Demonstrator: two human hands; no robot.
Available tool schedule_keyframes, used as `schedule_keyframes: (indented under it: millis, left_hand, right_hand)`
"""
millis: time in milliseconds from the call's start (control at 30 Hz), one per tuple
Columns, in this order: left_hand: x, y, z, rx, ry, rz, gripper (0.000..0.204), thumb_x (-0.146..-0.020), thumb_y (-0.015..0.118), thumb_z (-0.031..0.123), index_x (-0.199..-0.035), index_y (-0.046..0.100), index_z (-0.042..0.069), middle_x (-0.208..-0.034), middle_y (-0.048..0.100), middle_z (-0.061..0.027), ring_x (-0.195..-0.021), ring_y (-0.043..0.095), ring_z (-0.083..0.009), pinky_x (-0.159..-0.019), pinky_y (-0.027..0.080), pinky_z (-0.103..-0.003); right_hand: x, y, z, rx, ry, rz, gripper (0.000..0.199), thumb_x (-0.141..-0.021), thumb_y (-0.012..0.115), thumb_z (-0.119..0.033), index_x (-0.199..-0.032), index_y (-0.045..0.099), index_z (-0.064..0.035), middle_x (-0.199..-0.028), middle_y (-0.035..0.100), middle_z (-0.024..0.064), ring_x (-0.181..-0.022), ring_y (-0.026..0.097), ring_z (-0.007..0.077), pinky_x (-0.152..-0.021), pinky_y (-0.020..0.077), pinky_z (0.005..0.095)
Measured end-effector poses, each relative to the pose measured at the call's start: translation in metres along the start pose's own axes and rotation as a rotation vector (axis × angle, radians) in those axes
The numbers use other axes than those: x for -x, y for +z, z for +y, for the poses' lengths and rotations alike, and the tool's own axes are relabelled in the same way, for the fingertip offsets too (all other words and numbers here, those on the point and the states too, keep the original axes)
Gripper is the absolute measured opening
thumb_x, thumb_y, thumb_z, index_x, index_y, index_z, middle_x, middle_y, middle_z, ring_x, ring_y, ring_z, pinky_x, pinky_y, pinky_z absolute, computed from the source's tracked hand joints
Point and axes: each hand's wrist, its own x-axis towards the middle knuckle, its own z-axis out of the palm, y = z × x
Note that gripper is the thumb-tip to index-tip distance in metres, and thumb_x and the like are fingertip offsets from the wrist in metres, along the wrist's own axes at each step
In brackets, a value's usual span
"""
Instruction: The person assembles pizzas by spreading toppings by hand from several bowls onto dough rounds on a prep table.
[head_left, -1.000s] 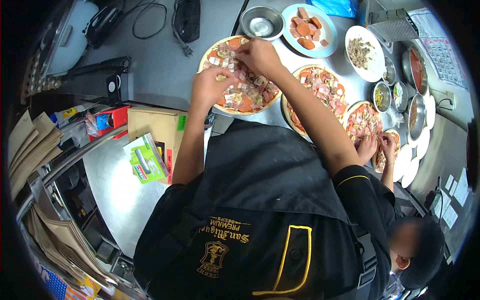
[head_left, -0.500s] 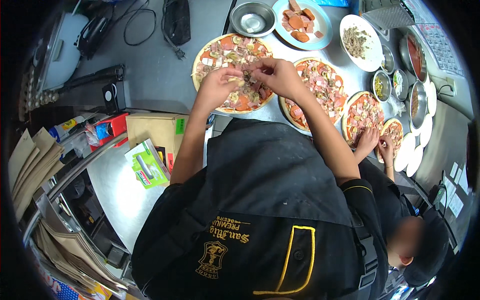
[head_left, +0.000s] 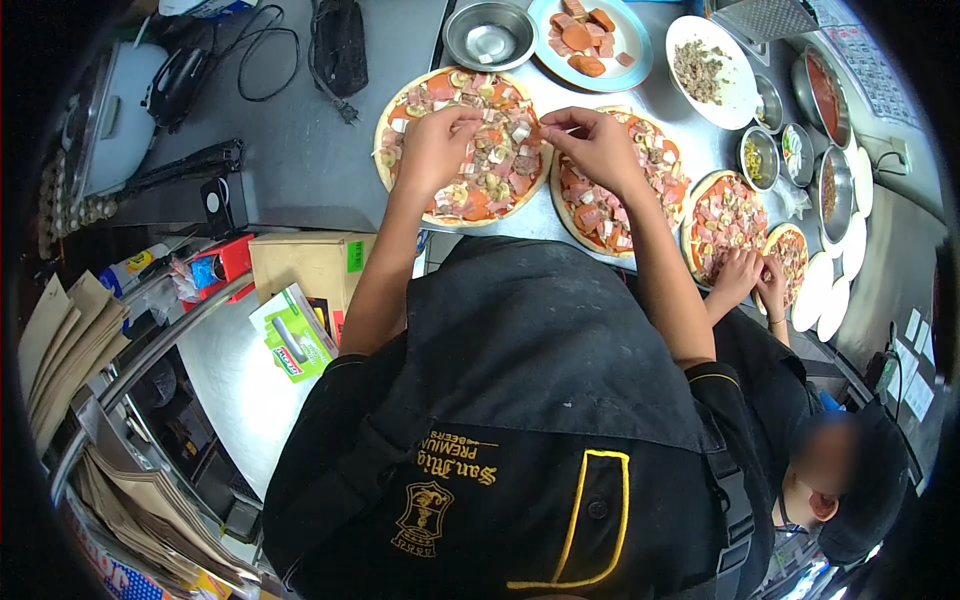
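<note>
A topped, unbaked pizza [head_left: 505, 165] with pink meat squares, sliced mushrooms and white cubes lies on the steel counter before me. Over its left half is my left hand [head_left: 435, 148], fingers curled and pressed together; what they hold, if anything, is hidden. My right hand [head_left: 597, 150] hovers at the pizza's right rim, thumb and fingertips in a pinch, with their contents too small to make out. Partly under that hand and forearm sits a second topped pizza [head_left: 597, 208].
Beyond the first pizza stand a metal bowl [head_left: 490, 58], a blue-rimmed plate [head_left: 640, 50] of sliced meat and a white bowl [head_left: 738, 102] of crumbled meat. At right, a co-worker's hands [head_left: 740, 275] work between two smaller pizzas. Left of me is a cardboard box [head_left: 305, 265].
My right hand has moved right, from the middle of the pizza to its rim. My left hand has shifted slightly up and left. The view has tilted slightly.
</note>
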Motion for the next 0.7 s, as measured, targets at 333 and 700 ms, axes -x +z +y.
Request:
schedule_keyframes:
  millis: [333,700]
  left_hand:
    - [-0.003,-0.005,0.0,-0.087,0.09,0.107,0.016,-0.087,0.069,0.003,-0.103,0.074,0.001,-0.099,0.075,-0.0161,-0.091,0.074,-0.0263,-0.084,0.057,-0.037]
    - [-0.009,0.014,-0.012,-0.282,0.277,0.154,0.019,-0.086,0.072,0.012,-0.101,0.075,0.0,-0.094,0.068,-0.0191,-0.083,0.068,-0.0324,-0.079,0.054,-0.043]
  right_hand:
    - [0.009,0.001,0.018,-0.025,-0.01,0.072,0.027,-0.095,0.074,-0.027,-0.109,0.077,-0.0045,-0.084,0.077,0.0123,-0.058,0.071,0.0165,-0.056,0.0572,0.032]
    - [0.014,-0.024,-0.001,-0.028,-0.028,0.095,0.027,-0.093,0.075,-0.027,-0.11,0.078,-0.0061,-0.097,0.079,0.0109,-0.086,0.075,0.02,-0.079,0.0582,0.0334]
